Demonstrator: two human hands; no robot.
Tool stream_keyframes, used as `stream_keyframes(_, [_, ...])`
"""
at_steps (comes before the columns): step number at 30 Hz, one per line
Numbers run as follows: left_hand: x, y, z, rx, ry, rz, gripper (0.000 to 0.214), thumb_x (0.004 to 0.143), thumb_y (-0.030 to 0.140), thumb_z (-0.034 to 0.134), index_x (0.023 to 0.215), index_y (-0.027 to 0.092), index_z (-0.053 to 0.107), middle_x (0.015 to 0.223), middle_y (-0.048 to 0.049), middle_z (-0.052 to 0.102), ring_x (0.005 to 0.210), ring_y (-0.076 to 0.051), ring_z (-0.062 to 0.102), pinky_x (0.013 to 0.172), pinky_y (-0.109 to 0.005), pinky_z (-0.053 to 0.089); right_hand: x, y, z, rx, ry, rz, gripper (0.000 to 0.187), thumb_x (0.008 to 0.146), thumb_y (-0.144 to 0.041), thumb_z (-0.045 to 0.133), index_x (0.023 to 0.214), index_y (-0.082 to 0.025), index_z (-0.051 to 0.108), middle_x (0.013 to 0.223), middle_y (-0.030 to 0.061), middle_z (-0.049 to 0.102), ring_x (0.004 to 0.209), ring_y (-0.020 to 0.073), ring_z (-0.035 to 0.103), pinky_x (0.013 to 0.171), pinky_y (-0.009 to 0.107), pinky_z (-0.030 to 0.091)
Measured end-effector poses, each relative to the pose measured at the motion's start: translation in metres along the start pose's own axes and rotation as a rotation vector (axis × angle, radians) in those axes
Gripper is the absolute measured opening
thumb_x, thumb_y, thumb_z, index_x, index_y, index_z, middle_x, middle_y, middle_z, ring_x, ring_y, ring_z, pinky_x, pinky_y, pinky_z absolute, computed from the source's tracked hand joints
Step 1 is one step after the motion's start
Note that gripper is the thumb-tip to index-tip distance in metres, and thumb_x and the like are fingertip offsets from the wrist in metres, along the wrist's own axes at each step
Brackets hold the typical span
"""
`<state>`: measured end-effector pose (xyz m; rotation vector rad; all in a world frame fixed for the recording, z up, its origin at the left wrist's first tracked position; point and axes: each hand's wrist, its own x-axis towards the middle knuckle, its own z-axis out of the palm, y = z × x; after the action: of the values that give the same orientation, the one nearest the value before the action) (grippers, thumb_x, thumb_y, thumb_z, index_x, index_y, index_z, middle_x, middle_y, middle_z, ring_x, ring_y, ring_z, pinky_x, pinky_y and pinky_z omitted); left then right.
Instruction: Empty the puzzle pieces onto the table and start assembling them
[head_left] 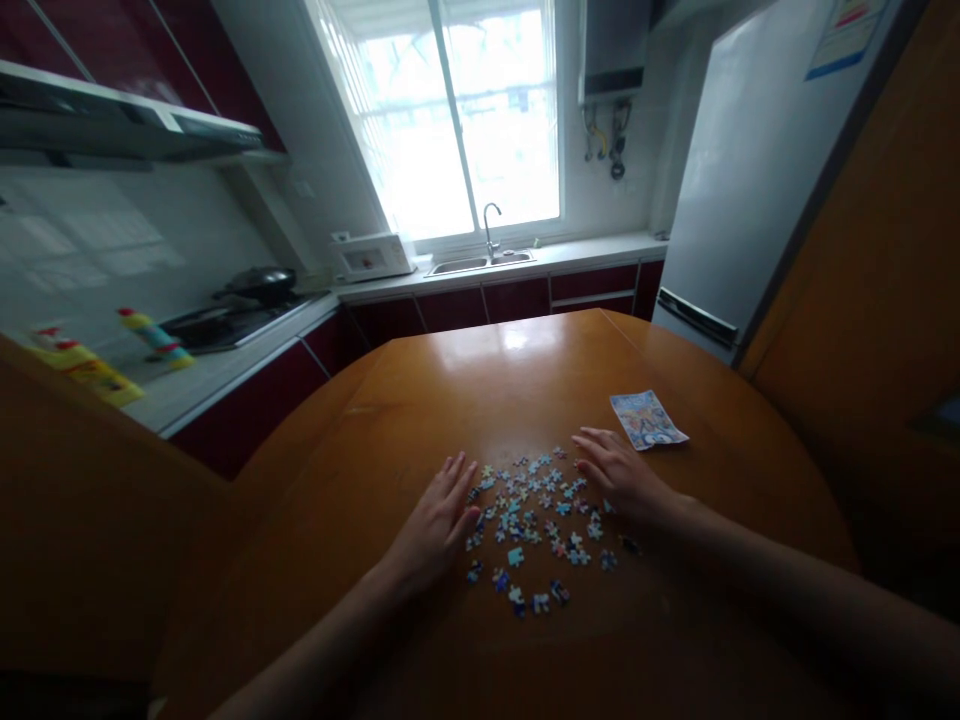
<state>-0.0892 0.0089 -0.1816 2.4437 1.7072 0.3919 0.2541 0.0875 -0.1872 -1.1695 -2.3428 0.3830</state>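
Note:
Many small jigsaw puzzle pieces (515, 557), mostly pale blue with some darker and coloured ones, lie loose in a heap on the wooden table. Along the heap's left edge rests my left hand (439, 515), fingers stretched out and nothing held. My right hand (619, 475) lies on the opposite side, its fingers extended over the upper right pieces; some pieces under it are hidden. Just beyond that hand is a creased paper picture sheet (648, 418) with a blue, colourful print.
The round-ended wooden table (337, 440) fills the foreground. Behind it are a counter with a sink (480, 262), a microwave (373, 257) and a wok (259, 284) on the stove. Yellow bottles (90, 370) stand at left, a fridge (742, 170) at right.

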Motion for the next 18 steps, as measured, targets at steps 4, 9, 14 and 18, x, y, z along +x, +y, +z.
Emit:
stream_keyframes(4, [0.008, 0.025, 0.018, 0.059, -0.077, -0.009, 0.078, 0.097, 0.066, 0.036, 0.157, 0.016, 0.03, 0.165, -0.0182, 0.013, 0.153, -0.037, 0.008, 0.121, -0.057, 0.022, 0.023, -0.001, 0.017, -0.056, -0.119, 0.023, 0.066, 0.103, -0.054, 0.033, 0.148, -0.008, 0.046, 0.157, 0.0237, 0.036, 0.147, 0.0334, 0.029, 0.117, 0.052, 0.029])
stream_keyframes(9, [0.019, 0.046, 0.03, 0.082, -0.085, -0.035, 0.076, 0.098, 0.065, 0.033, 0.157, 0.017, 0.03, 0.164, -0.0199, 0.013, 0.152, -0.038, 0.009, 0.12, -0.059, 0.022, 0.011, -0.022, 0.022, -0.061, -0.252, 0.001, 0.082, 0.1, -0.066, 0.025, 0.153, -0.004, 0.035, 0.16, 0.0254, 0.026, 0.151, 0.0344, 0.019, 0.121, 0.053, 0.019])
stream_keyframes(14, [0.011, 0.065, 0.031, 0.067, -0.124, 0.064, 0.077, 0.098, 0.065, 0.035, 0.158, 0.017, 0.027, 0.164, -0.0176, 0.011, 0.153, -0.036, 0.01, 0.122, -0.056, 0.023, -0.027, -0.04, 0.023, -0.074, -0.314, -0.061, 0.088, 0.096, -0.07, 0.031, 0.155, -0.004, 0.03, 0.162, 0.0235, 0.018, 0.152, 0.0333, 0.012, 0.123, 0.054, 0.017])
stream_keyframes(18, [-0.009, 0.076, 0.032, 0.054, -0.158, 0.151, 0.082, 0.097, 0.066, 0.038, 0.16, 0.019, 0.016, 0.165, -0.0155, 0.008, 0.153, -0.036, 0.01, 0.122, -0.054, 0.023, -0.059, -0.052, 0.024, -0.043, -0.358, -0.13, 0.091, 0.095, -0.069, 0.037, 0.158, -0.005, 0.02, 0.163, 0.0209, 0.012, 0.153, 0.0328, 0.009, 0.124, 0.053, 0.015])
